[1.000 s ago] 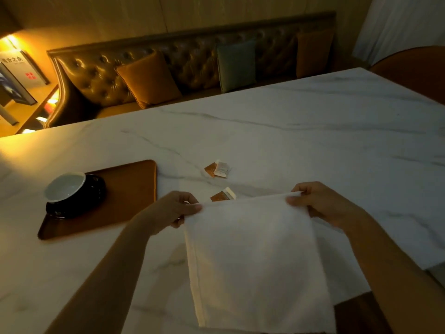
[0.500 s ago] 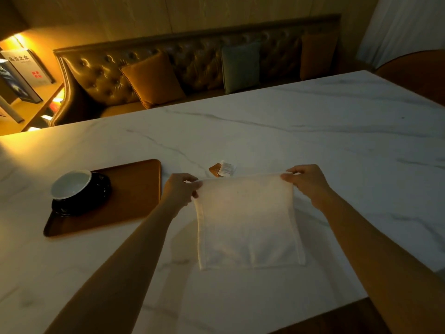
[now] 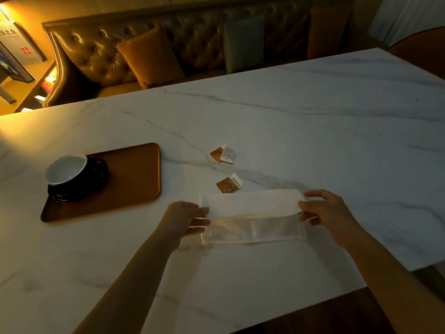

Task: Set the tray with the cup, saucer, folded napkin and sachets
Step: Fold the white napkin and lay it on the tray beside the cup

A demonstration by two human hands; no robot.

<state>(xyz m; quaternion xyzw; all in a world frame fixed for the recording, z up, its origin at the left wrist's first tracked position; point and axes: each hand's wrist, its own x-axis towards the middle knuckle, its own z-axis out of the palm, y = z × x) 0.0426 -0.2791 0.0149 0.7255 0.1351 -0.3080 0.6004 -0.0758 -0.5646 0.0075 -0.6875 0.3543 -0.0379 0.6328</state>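
Observation:
A white napkin (image 3: 252, 214) lies on the marble table, folded over into a long band. My left hand (image 3: 186, 219) pinches its left end and my right hand (image 3: 323, 212) pinches its right end. A brown wooden tray (image 3: 134, 179) sits to the left. At the tray's left end a white-lined cup (image 3: 66, 168) stands on a dark saucer (image 3: 96, 182). One orange and white sachet (image 3: 229, 183) lies just beyond the napkin, and two overlapping sachets (image 3: 224, 154) lie farther back.
The white marble table (image 3: 313, 131) stretches far to the right and back. A tufted leather bench with cushions (image 3: 149, 59) runs along the far edge. A lit shelf with books (image 3: 16, 59) stands at the far left. A chair back (image 3: 423, 51) shows at the far right.
The napkin hung from both hands, then was laid flat on the table. Now its far half is folded toward me, making a narrower band, and the nearer sachet shows again.

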